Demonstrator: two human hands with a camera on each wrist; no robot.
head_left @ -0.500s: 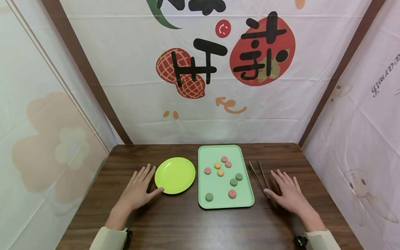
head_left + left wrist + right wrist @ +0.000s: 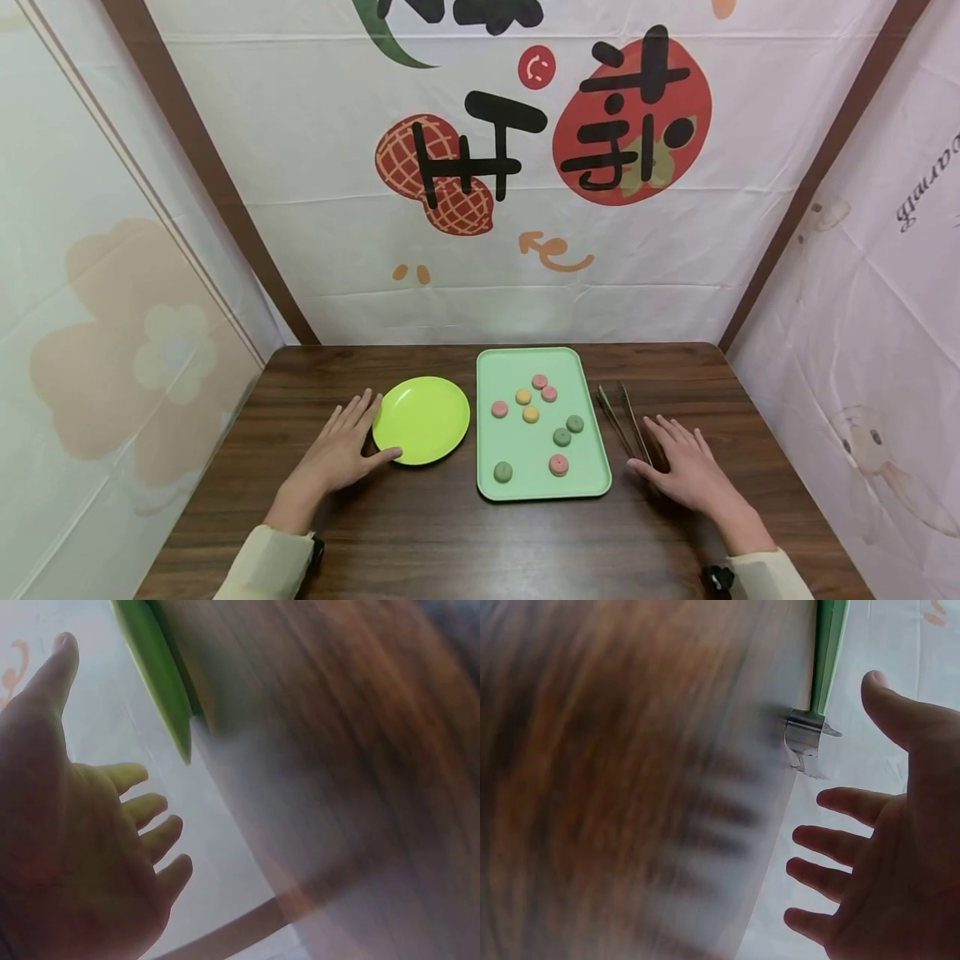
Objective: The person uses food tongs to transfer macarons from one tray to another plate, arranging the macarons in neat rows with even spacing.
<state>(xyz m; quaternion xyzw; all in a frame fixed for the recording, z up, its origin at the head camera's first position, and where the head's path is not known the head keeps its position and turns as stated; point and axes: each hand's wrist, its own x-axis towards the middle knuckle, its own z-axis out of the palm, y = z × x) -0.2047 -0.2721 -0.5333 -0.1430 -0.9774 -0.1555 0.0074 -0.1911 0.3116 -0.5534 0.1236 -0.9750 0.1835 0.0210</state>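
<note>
A lime-green round plate [image 2: 422, 421] lies left of the middle of the table. Beside it my left hand [image 2: 333, 454] spreads its fingers, and the thumb overlaps the plate's near rim from above. The left wrist view shows a gap between that hand [image 2: 90, 847] and the plate [image 2: 154, 671]. Metal tongs [image 2: 634, 423] lie with their arms apart, right of a pale green tray [image 2: 521, 446]. Over their near end, my right hand [image 2: 690, 471] holds its fingers extended; in the right wrist view it is apart from the tongs [image 2: 804, 735]. Neither hand holds anything.
On the tray sit several small macarons: pink [image 2: 558, 465], yellow [image 2: 530, 414] and green [image 2: 502, 472]. The brown wooden table [image 2: 450, 542] ends at a printed white cloth [image 2: 480, 308] behind it. Cloth walls also stand at left and right.
My left hand has shifted slightly right, toward the plate. My right hand has moved slightly left and nearer to me, over the tongs' near end. Plate, tray and tongs lie as before.
</note>
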